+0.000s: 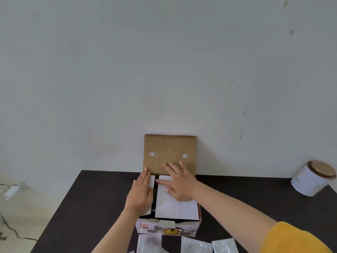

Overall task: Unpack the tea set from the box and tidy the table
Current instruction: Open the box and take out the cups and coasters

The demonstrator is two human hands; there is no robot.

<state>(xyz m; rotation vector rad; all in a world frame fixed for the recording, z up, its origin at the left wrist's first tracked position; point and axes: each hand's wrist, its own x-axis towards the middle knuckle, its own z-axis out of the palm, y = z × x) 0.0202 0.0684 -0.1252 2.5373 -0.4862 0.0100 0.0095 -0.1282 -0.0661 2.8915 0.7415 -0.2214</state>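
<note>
Silvery pouches lie at the worktop's near edge. Both hands – left hand, right hand – press the box's white flaps, fingers straight and apart

box contents hidden, pouches cropped, prob foil

we reach forward with both arms, bare forearms stretched out ahead of us. our left hand lies flat, palm down, fingers straight and close together, pointing away from us. our right hand also lies palm down, just beside the left, its fingers straight and spread apart, thumb angled out toward the left hand. neither grip is curled round anything. a yellow sleeve covers our right upper arm.
</note>
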